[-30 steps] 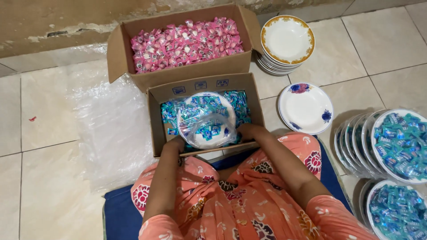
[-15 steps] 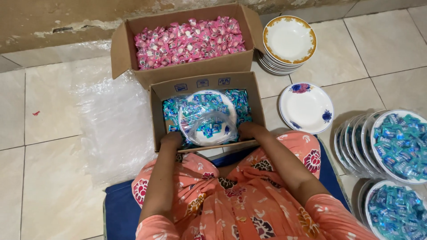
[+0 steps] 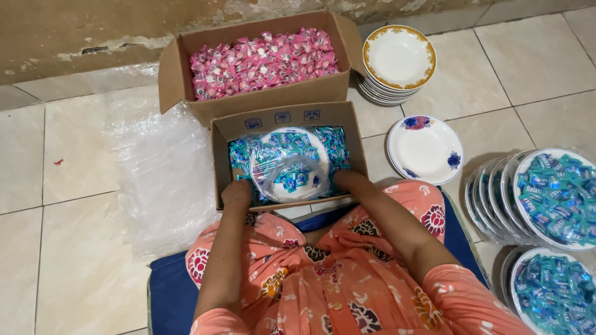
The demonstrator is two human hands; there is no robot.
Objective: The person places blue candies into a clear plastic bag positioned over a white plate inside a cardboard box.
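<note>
A white plate (image 3: 288,162) with a blue rim pattern lies in the near cardboard box (image 3: 285,116), on top of blue-wrapped candies (image 3: 335,144). Blue candies and a crumpled clear plastic bag (image 3: 292,177) lie on the plate. My left hand (image 3: 236,194) grips the plate's lower left rim. My right hand (image 3: 347,182) holds its lower right rim, with the fingers partly hidden by the plate. Both forearms reach forward over my lap, which is covered in orange floral cloth.
A second cardboard box (image 3: 267,96) of pink candies stands behind. A clear plastic sheet (image 3: 164,180) lies at left. At right are a stack of gold-rimmed plates (image 3: 399,59), one empty blue-flowered plate (image 3: 425,149), and plates filled with blue candies (image 3: 552,192). I sit on a blue mat (image 3: 167,291).
Both hands stay at the plate's rim in the near box. The plastic bag on the plate has settled a little lower. The view has shifted slightly.
</note>
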